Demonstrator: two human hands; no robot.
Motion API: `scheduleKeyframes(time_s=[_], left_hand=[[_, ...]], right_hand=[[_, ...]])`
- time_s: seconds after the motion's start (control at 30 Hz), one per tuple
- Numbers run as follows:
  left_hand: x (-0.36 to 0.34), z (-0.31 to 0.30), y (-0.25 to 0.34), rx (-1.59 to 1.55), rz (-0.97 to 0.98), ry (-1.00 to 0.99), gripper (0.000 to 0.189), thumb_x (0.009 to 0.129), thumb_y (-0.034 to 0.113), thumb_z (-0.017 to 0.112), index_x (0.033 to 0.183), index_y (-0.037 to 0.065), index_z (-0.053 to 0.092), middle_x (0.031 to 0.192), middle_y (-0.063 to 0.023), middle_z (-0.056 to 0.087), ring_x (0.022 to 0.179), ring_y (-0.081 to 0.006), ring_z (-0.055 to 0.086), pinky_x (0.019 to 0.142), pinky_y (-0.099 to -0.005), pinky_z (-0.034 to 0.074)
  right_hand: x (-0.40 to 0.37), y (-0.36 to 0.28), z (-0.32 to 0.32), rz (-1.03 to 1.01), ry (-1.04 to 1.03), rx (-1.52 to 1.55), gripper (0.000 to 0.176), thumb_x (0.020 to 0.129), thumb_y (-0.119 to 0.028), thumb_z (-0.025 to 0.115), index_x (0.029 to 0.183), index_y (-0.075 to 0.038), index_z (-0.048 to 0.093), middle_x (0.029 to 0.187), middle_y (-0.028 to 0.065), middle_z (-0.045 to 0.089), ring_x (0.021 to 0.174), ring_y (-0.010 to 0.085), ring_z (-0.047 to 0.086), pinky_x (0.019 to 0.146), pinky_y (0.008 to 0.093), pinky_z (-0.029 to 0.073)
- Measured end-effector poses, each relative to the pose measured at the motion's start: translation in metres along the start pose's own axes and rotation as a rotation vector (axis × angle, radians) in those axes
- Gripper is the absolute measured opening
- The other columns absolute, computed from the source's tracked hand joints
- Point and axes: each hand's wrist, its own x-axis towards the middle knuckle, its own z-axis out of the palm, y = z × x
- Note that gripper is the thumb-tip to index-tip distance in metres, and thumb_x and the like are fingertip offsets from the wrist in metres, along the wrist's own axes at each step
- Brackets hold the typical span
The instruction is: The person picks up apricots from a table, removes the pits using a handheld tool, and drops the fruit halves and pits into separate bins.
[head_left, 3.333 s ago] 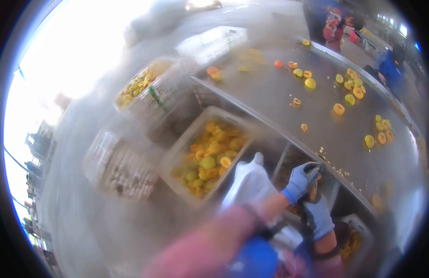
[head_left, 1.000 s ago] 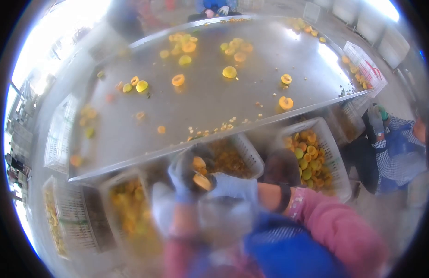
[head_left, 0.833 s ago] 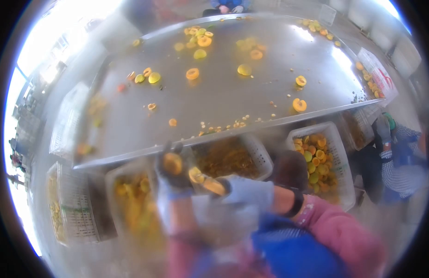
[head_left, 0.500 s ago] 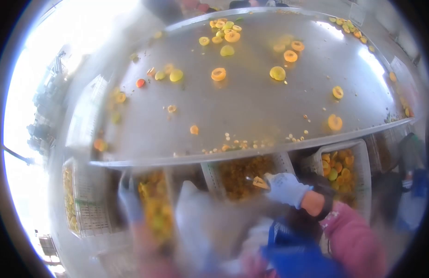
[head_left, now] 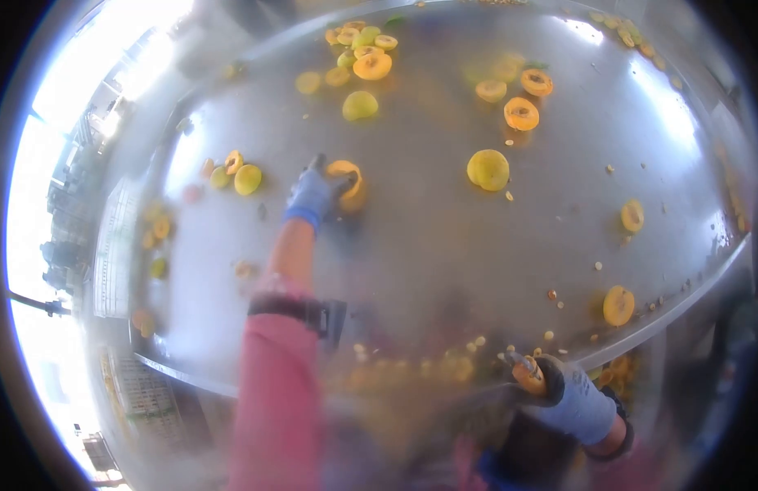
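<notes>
My left hand (head_left: 315, 193), in a light blue glove with dark fingertips, reaches over the metal table (head_left: 420, 237). Its fingers are apart beside a halved orange fruit (head_left: 346, 182), the thumb or a finger at the fruit's edge. At the table's front edge, my right hand (head_left: 569, 401), gloved the same way, is closed round a small tool with a metal tip (head_left: 518, 358). A piece of orange fruit (head_left: 529, 378) shows at the tool, against the fingers. How the fingers hold it is partly hidden.
Fruit halves (head_left: 371, 64) are piled at the back, with more at right (head_left: 522, 113) and left (head_left: 248, 179). A green-yellow fruit (head_left: 488, 169) lies near the centre. Small pits (head_left: 461, 366) line the front edge. Crates (head_left: 146, 393) stand below at left.
My left hand has moved from beside the crates up over the table to the fruit half. My right hand has shifted to the right. The view has moved closer over the table.
</notes>
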Motion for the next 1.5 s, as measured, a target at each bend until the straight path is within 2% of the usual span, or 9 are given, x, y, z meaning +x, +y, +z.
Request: scheduleKeyframes(time_s=[0.1,0.2,0.27,0.47,0.63,1.03,1.23,1.4,1.5], left_hand=[[-0.027,0.013,-0.003,-0.003,0.269,-0.063,0.062,0.073,0.027,0.073,0.127,0.01,0.049,0.113,-0.0137,0.061,0.103,-0.0321,0.06,0.087,-0.0407,0.049],[-0.077,-0.016,-0.005,-0.991,-0.031,-0.307,0.058,0.074,0.022,0.073,0.126,0.007,0.05,0.106,-0.014,0.062,0.091,-0.0298,0.063,0.074,-0.0417,0.055],[-0.136,-0.064,-0.002,-1.302,0.026,-0.45,0.043,0.09,0.018,0.054,0.13,0.005,0.042,0.108,-0.0182,0.06,0.094,-0.027,0.062,0.066,-0.035,0.056],[-0.286,-0.104,-0.015,-1.758,-0.083,-0.537,0.055,0.086,0.036,0.058,0.127,-0.001,0.047,0.108,-0.0169,0.06,0.091,-0.0277,0.062,0.069,-0.0436,0.057],[-0.362,-0.138,-0.014,-1.524,0.074,-0.241,0.04,0.091,0.032,0.053,0.113,-0.002,0.059,0.103,-0.0096,0.062,0.089,-0.015,0.058,0.079,-0.0272,0.048],[-0.435,-0.153,-0.015,-1.221,0.212,0.303,0.035,0.095,0.03,0.05,0.111,0.001,0.062,0.101,-0.0063,0.065,0.086,-0.0106,0.056,0.076,-0.024,0.046],[-0.44,-0.15,-0.029,-1.335,0.148,0.201,0.038,0.096,0.032,0.046,0.111,0.001,0.062,0.104,-0.007,0.064,0.092,-0.0137,0.057,0.082,-0.0269,0.045],[-0.447,-0.162,-0.012,-0.931,0.26,0.497,0.039,0.096,0.031,0.045,0.111,-0.002,0.061,0.107,-0.009,0.063,0.095,-0.0152,0.056,0.085,-0.0279,0.045],[-0.451,-0.17,-0.009,-1.136,0.186,0.436,0.034,0.095,0.026,0.049,0.11,-0.002,0.06,0.107,-0.0095,0.063,0.095,-0.0151,0.056,0.085,-0.0275,0.045]], right_hand=[[0.003,-0.014,-0.003,-0.049,0.038,-0.031,0.041,0.076,-0.026,0.071,0.104,-0.001,0.057,0.082,0.0169,0.062,0.069,0.0338,0.063,0.06,0.0399,0.05],[0.007,-0.031,0.006,-0.119,0.091,-0.016,0.037,0.076,-0.027,0.071,0.1,-0.003,0.057,0.075,0.0136,0.062,0.064,0.0314,0.063,0.058,0.0387,0.05],[0.009,-0.038,0.017,-0.137,0.106,-0.167,0.031,0.079,-0.029,0.068,0.096,-0.006,0.057,0.07,0.0106,0.061,0.063,0.0286,0.063,0.056,0.037,0.049],[-0.001,-0.099,0.056,-0.325,0.325,-0.455,0.028,0.079,-0.027,0.064,0.097,-0.008,0.056,0.071,0.0099,0.061,0.063,0.0265,0.063,0.056,0.0369,0.049],[-0.044,-0.137,0.075,-0.402,0.367,-0.599,0.029,0.076,-0.02,0.061,0.101,-0.008,0.055,0.077,0.009,0.058,0.069,0.0246,0.061,0.061,0.0353,0.049],[-0.106,-0.163,0.125,-0.372,0.334,-0.692,0.037,0.079,-0.018,0.058,0.107,0.004,0.049,0.071,0.012,0.058,0.064,0.0232,0.063,0.056,0.0353,0.049],[-0.103,-0.15,0.125,-0.424,0.337,-0.579,0.043,0.076,-0.024,0.063,0.111,-0.003,0.048,0.073,0.0099,0.06,0.065,0.026,0.064,0.056,0.0363,0.05],[-0.105,-0.16,0.12,-0.468,0.483,-0.623,0.041,0.075,-0.021,0.063,0.109,-0.004,0.048,0.078,0.0089,0.059,0.067,0.0252,0.063,0.06,0.0348,0.049],[-0.104,-0.162,0.122,-0.467,0.493,-0.629,0.037,0.077,-0.019,0.06,0.107,-0.003,0.049,0.077,0.0082,0.058,0.065,0.0243,0.063,0.057,0.0356,0.048]])
